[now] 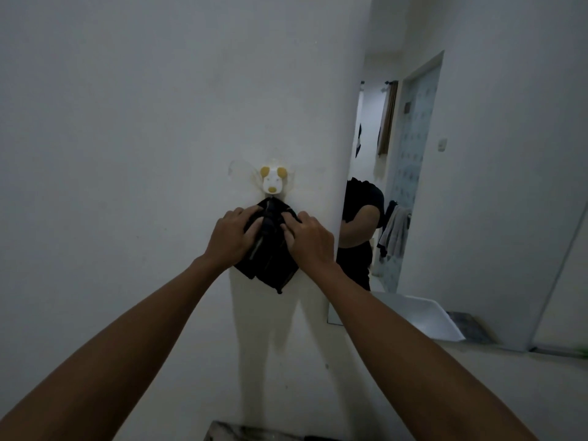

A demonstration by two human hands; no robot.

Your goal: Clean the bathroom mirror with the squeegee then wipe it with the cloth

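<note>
A black cloth point(270, 265) hangs on the white wall from a white dog-shaped hook point(272, 182) with yellow ears. My left hand point(232, 235) grips the cloth's upper left part, and my right hand point(307, 238) grips its upper right part, fingers pressed into the folds. The mirror point(445, 202) covers the wall to the right and reflects my dark-shirted torso and a doorway. No squeegee is in view.
A white sink point(423, 316) shows in the mirror's lower part. A dark counter edge point(241, 432) lies at the bottom of the frame. A grey towel point(394, 233) hangs in the reflection. A green object point(584, 353) peeks in at the right edge.
</note>
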